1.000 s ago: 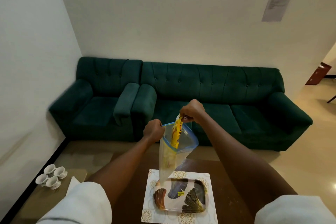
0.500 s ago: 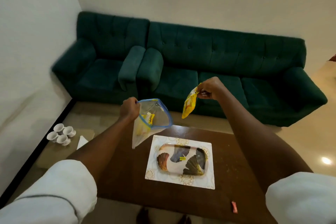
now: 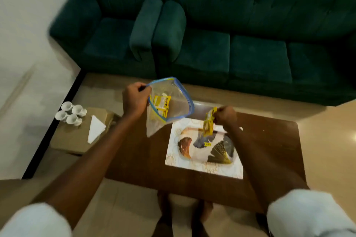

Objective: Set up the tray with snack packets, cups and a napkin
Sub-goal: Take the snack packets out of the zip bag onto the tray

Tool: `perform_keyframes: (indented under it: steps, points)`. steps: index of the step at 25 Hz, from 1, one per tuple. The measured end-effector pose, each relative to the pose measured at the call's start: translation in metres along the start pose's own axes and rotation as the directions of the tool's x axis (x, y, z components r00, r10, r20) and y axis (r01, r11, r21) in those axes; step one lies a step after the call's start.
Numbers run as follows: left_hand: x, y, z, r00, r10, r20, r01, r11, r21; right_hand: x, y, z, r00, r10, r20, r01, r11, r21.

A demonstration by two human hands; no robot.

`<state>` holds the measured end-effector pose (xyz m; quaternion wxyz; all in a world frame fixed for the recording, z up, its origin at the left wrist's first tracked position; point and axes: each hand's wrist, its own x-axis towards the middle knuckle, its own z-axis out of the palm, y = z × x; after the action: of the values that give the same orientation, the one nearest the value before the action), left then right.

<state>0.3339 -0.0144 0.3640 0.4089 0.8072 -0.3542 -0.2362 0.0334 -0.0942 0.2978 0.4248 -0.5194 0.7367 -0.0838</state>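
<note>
The right hand [image 3: 225,114] pinches the top edge of a small yellow foil snack packet [image 3: 208,124], which hangs limp above the far edge of the oval patterned tray [image 3: 185,145]; the tray, glossy and printed with brown, dark and gold fan shapes, serves as landmark, and lies on a white lace-patterned placemat [image 3: 204,168] atop the dark brown wooden table [image 3: 142,156]. No packet yet rests on the tray; the packet appears held low so that it may be laid flat there.

The left hand [image 3: 134,100] is clenched on the blue-edged rim of a clear, soft plastic zip bag [image 3: 169,102], held up to the left of the tray and beyond it; the grip seems meant to keep the mouth gaping for further withdrawals; at least one more yellow packet [image 3: 160,107] shows through the film.

Well to the left of the tray, four small white glazed cups [image 3: 70,113] cluster on a low tan cardboard-coloured box [image 3: 77,136]; a folded white paper napkin [image 3: 95,129] lies beside them, nearer the tray; both appear parked within reach. Beyond the tray stands a dark green tufted fabric sofa [image 3: 250,25].
</note>
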Motion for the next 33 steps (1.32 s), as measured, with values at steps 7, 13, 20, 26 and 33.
perform_keyframes:
  steps: [7, 13, 20, 26, 33]
  points:
    - [0.016, -0.067, 0.039, 0.995, -0.071, -0.076, 0.046, 0.957, -0.287, 0.052, 0.06, 0.102, 0.997, 0.068, 0.019, -0.065, 0.988, -0.141]
    - [0.031, -0.124, 0.049, 0.99, -0.111, -0.084, 0.08, 0.948, -0.309, 0.087, 0.085, 0.124, 0.991, 0.086, -0.099, -0.115, 0.928, -0.354]
    - [0.023, -0.17, 0.014, 0.996, -0.056, -0.064, 0.043, 0.982, -0.183, 0.09, 0.054, 0.251, 0.997, -0.069, 0.04, 0.08, 0.896, -0.438]
    - [0.011, -0.188, 0.003, 0.994, -0.089, -0.062, 0.073, 0.972, -0.224, 0.069, 0.061, 0.24, 0.992, -0.126, -0.014, 0.114, 0.938, -0.327]
    - [-0.012, -0.121, 0.008, 0.997, -0.072, 0.006, 0.071, 0.961, -0.267, -0.029, -0.074, 0.115, 0.882, -0.396, -0.254, 0.467, 0.799, 0.378]
